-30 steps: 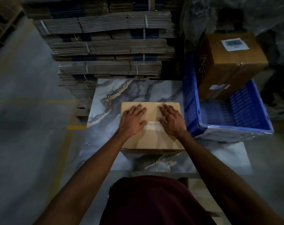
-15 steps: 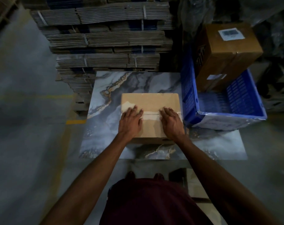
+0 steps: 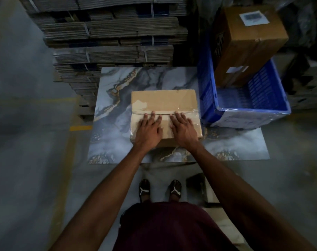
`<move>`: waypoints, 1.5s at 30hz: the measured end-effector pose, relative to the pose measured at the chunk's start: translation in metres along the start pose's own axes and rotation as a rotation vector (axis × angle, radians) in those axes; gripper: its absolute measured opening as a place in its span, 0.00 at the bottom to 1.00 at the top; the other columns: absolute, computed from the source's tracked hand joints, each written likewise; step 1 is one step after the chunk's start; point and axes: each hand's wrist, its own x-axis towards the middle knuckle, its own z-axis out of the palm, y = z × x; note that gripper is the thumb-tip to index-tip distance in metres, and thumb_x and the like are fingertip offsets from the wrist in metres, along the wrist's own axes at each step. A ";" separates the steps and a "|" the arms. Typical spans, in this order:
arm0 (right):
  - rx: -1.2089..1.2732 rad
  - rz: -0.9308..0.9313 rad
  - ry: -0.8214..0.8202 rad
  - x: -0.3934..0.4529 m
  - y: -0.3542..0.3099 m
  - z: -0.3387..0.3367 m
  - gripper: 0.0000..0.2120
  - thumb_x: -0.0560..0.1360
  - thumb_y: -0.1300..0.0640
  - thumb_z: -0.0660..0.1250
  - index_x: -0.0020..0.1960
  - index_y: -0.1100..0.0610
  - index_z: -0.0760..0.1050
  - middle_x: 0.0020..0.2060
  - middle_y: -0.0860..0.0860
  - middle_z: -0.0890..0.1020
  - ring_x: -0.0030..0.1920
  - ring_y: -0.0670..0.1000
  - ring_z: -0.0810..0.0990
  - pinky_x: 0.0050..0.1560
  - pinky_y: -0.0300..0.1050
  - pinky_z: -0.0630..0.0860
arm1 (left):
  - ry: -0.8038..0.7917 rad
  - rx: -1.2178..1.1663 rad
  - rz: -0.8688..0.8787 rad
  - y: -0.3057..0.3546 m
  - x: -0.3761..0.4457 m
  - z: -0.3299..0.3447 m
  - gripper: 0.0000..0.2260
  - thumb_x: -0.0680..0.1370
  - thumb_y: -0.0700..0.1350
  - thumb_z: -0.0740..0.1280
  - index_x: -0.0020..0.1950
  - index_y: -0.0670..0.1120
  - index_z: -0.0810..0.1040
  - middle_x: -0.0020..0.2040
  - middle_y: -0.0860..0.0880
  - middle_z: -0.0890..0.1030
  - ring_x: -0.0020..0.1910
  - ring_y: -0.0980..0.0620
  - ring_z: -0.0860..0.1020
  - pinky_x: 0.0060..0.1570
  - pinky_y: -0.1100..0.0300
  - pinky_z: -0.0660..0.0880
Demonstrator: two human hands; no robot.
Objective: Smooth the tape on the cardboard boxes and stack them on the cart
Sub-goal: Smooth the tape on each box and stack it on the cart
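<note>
A small cardboard box [image 3: 163, 101] lies on a marbled table top [image 3: 117, 91]. Clear tape [image 3: 165, 112] runs across its top along the flap seam. My left hand [image 3: 148, 128] lies flat on the near half of the box, fingers straight and spread, fingertips at the tape. Beside it my right hand [image 3: 184, 128] presses flat on the same half, its fingertips also reaching the tape. A bigger sealed cardboard box [image 3: 248, 44] with a white label stands tilted in a blue plastic crate [image 3: 206, 98] at the right.
Bundles of flattened cartons [image 3: 108, 33] are stacked high behind the table. The blue crate touches the table's right side. Grey concrete floor with a yellow line [image 3: 80, 128] spreads to the left. My feet in sandals [image 3: 159, 190] stand at the table's near edge.
Both hands have slid toward me over the box top, from beyond the tape seam to its near side. The view has pulled back and my feet now show.
</note>
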 end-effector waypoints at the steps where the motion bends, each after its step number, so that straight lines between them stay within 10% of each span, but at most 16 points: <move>1: -0.016 0.007 0.000 0.002 -0.001 -0.002 0.24 0.85 0.48 0.54 0.79 0.54 0.65 0.79 0.56 0.65 0.79 0.61 0.62 0.76 0.61 0.59 | -0.016 0.006 -0.006 0.000 0.002 -0.003 0.25 0.84 0.53 0.55 0.82 0.53 0.57 0.82 0.47 0.53 0.81 0.42 0.51 0.78 0.47 0.48; 12: 0.083 -0.010 -0.016 -0.019 -0.026 0.016 0.25 0.87 0.49 0.51 0.82 0.55 0.57 0.81 0.54 0.57 0.82 0.56 0.53 0.80 0.54 0.49 | -0.025 0.036 0.015 0.016 -0.017 0.002 0.25 0.86 0.53 0.48 0.83 0.51 0.50 0.83 0.49 0.49 0.81 0.46 0.47 0.78 0.51 0.43; 23: 0.176 -0.250 0.100 -0.047 0.006 0.011 0.19 0.83 0.55 0.63 0.73 0.53 0.74 0.73 0.53 0.74 0.75 0.57 0.69 0.72 0.57 0.65 | 0.149 -0.215 0.174 -0.025 -0.045 0.022 0.20 0.84 0.59 0.55 0.74 0.58 0.72 0.77 0.54 0.68 0.77 0.52 0.63 0.75 0.52 0.58; 29: 0.011 -0.151 0.080 -0.058 0.026 -0.003 0.24 0.83 0.38 0.50 0.78 0.38 0.64 0.79 0.42 0.64 0.80 0.50 0.58 0.79 0.59 0.53 | 0.252 -0.251 0.197 -0.047 -0.049 0.016 0.18 0.82 0.60 0.60 0.70 0.58 0.77 0.75 0.53 0.71 0.75 0.51 0.67 0.73 0.54 0.60; 36: 0.345 0.072 0.232 -0.081 0.057 0.000 0.21 0.80 0.44 0.65 0.73 0.40 0.73 0.83 0.49 0.52 0.82 0.54 0.49 0.77 0.57 0.58 | 0.490 -0.437 0.039 -0.069 -0.068 0.031 0.15 0.76 0.54 0.73 0.62 0.58 0.83 0.74 0.41 0.68 0.73 0.41 0.64 0.74 0.50 0.62; 41: 0.585 0.175 0.260 -0.084 0.039 -0.004 0.20 0.77 0.46 0.69 0.68 0.42 0.78 0.75 0.54 0.64 0.74 0.55 0.67 0.69 0.58 0.75 | 0.390 -0.747 -0.111 -0.052 -0.075 0.025 0.16 0.75 0.51 0.75 0.63 0.56 0.83 0.66 0.46 0.77 0.64 0.51 0.77 0.62 0.48 0.77; 45: 0.574 0.269 0.288 -0.074 0.030 -0.028 0.24 0.75 0.44 0.73 0.69 0.42 0.75 0.67 0.53 0.70 0.66 0.54 0.73 0.58 0.39 0.77 | 0.464 -0.696 -0.109 -0.049 -0.070 -0.003 0.17 0.76 0.61 0.70 0.62 0.58 0.83 0.60 0.48 0.81 0.59 0.50 0.79 0.56 0.48 0.79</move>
